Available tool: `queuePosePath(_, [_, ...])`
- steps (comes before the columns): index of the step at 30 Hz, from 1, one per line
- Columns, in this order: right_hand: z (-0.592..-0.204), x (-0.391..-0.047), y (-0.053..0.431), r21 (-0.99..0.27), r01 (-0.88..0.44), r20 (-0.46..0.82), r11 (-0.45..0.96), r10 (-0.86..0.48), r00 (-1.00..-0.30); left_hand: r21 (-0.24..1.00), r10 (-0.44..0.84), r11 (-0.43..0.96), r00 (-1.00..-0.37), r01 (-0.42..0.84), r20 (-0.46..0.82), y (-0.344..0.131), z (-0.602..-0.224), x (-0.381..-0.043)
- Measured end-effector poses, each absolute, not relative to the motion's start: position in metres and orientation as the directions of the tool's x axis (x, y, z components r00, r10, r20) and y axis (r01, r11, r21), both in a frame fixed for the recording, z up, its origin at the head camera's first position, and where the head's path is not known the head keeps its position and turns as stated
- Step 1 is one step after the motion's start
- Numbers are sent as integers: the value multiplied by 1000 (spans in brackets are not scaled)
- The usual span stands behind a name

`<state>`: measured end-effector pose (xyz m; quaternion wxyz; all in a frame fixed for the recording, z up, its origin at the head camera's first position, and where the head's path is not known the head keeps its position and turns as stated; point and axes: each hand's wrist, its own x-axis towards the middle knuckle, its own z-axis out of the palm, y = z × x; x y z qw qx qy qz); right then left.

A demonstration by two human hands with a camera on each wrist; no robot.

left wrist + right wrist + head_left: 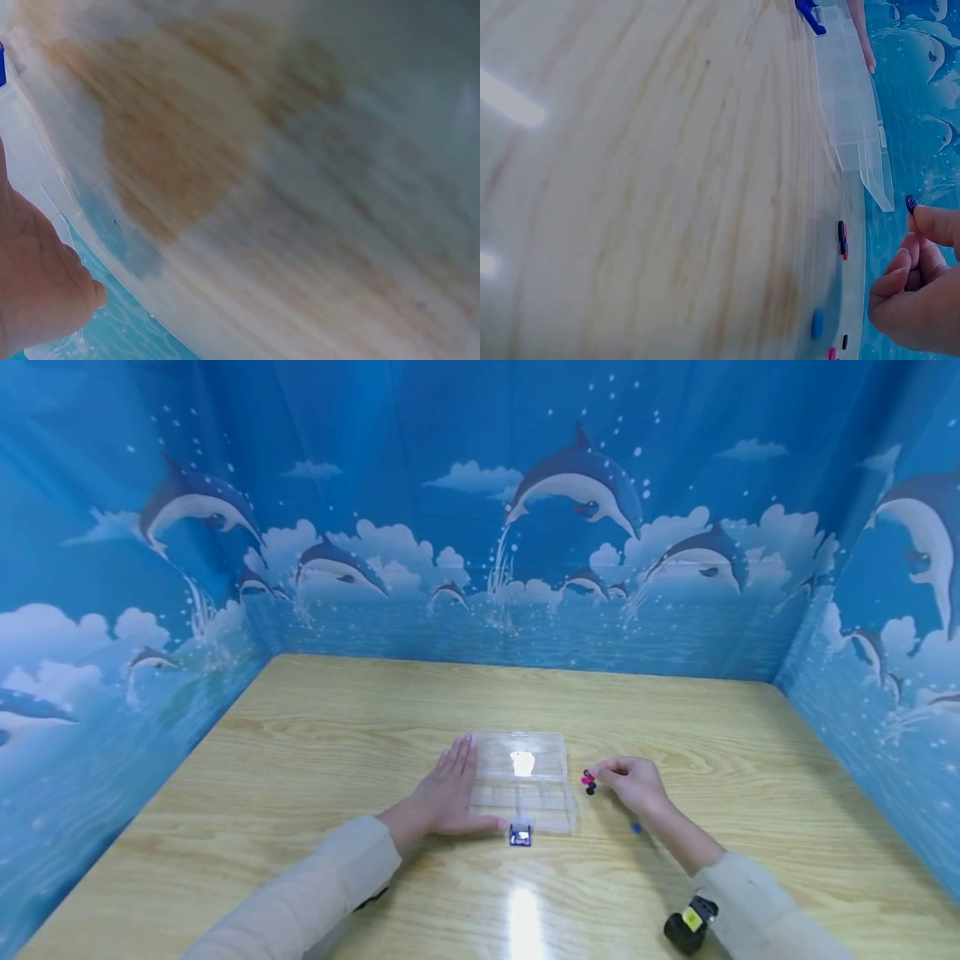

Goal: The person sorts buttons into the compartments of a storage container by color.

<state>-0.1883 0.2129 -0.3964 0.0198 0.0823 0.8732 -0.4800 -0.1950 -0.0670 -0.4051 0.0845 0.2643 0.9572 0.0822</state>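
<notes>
A clear plastic compartment box [543, 799] lies on the table with its lid [495, 758] folded back. My left hand [448, 793] rests along the box's left side, fingers straight and the thumb reaching across the front near a blue latch [520, 836]. To the right of the box, my right hand [632, 783] pinches a small dark blue button [910, 204] between thumb and fingertips. Just below in the right wrist view sit several pink and dark buttons [843, 240]. A brighter blue button [817, 325] lies closer to the person.
The wooden table [360, 702] carries all of it. A blue dolphin-print curtain [420, 527] stands along the back and both sides. A black wrist camera [686, 930] sits by the right sleeve. The left wrist view is mostly blurred.
</notes>
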Motion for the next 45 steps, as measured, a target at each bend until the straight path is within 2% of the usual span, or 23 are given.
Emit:
queuePosePath(21, [-388, -195, 186, -859, 206, -184, 468, 94, -978, 217, 518, 846, -846, 487, -124, -68, -407, -196])
queuePosePath(45, [-388, -198, 153, -896, 191, -183, 402, 60, -981, 241, 524, 840, -842, 487, -125, -68, -407, -195])
